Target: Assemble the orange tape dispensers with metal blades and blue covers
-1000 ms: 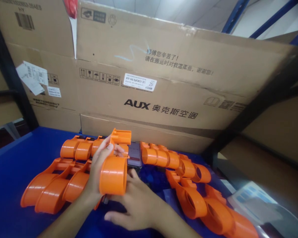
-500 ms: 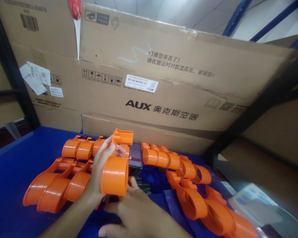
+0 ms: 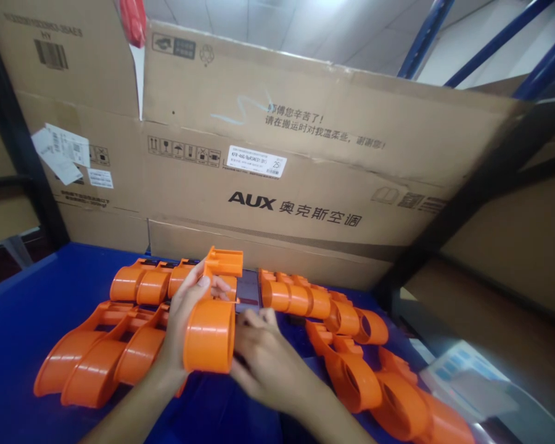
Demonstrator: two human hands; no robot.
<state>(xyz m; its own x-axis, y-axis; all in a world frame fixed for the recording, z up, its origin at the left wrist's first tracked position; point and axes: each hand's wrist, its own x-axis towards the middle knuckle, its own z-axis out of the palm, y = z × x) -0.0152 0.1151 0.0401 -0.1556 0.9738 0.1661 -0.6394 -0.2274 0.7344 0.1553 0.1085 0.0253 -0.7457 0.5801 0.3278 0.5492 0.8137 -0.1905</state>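
An orange plastic part (image 3: pixel 209 336), with a wide ring below and a ribbed bracket on top, is held up near the middle. My left hand (image 3: pixel 182 317) is wrapped round its narrow neck from the left. Just right of the ring is my right hand (image 3: pixel 261 351), its fingers curled and closed; the ring hides some fingertips, and what they hold cannot be made out. Similar orange parts (image 3: pixel 92 370) lie in two rows at the left. More orange parts (image 3: pixel 356 379) are lined up at the right.
A blue table surface (image 3: pixel 9 327) lies under the parts. Behind it stands a large cardboard sheet (image 3: pixel 259 246) between dark posts. A dark flat device (image 3: pixel 248 290) sits behind my hands. A clear plastic bag (image 3: pixel 481 382) is at the right edge.
My right hand has moved up and right, and its spread fingers have curled closed beside the ring. My left hand still holds the orange part. The view has shifted slightly.
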